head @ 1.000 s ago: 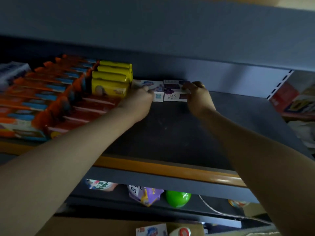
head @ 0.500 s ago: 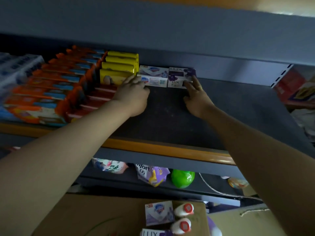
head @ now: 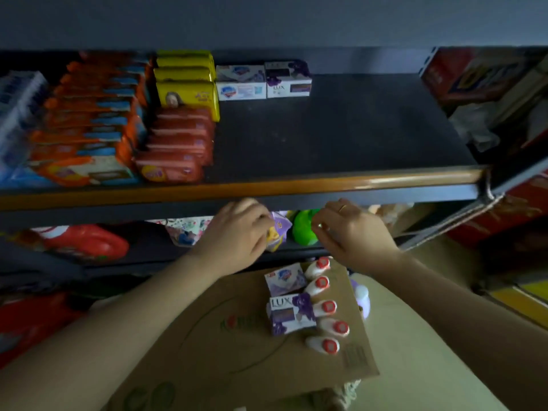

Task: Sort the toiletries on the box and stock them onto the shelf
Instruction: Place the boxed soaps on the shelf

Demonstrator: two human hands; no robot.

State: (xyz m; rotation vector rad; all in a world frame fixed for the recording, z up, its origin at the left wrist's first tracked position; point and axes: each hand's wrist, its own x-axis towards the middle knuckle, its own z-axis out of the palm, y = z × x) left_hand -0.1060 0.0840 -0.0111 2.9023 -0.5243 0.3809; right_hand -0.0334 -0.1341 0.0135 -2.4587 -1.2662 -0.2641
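At the back of the dark shelf stand a white soap box and a purple Lux soap box, side by side. Below, a cardboard box carries another white soap box, a second Lux box and several white bottles with red caps. My left hand and my right hand hover in front of the shelf's edge, above the cardboard box. Both have loosely curled fingers and hold nothing.
Orange packs, red packs and yellow packs fill the shelf's left side. An orange strip runs along the shelf's front edge. The lower shelf holds a green bottle, a purple pouch and a red item.
Both hands have let go of the two soap boxes at the back of the shelf and drawn back and down to the shelf's front edge. The view has tilted down.
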